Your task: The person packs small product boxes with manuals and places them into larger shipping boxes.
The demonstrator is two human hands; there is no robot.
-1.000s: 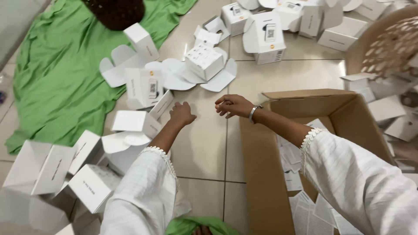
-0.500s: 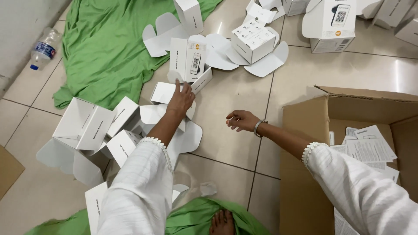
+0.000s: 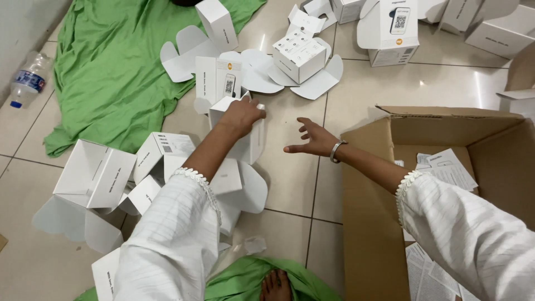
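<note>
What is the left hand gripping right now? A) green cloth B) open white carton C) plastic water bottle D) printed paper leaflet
B: the left hand closes over the top edge of an open white carton on the tiled floor, while the right hand hovers open beside it, holding nothing.

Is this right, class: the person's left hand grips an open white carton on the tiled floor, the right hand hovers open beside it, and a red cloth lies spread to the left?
One detail is wrong: the cloth is green, not red, as the head view shows. The rest stands: the left hand grips the open white carton on the tiled floor, and the right hand hovers open beside it.
</note>
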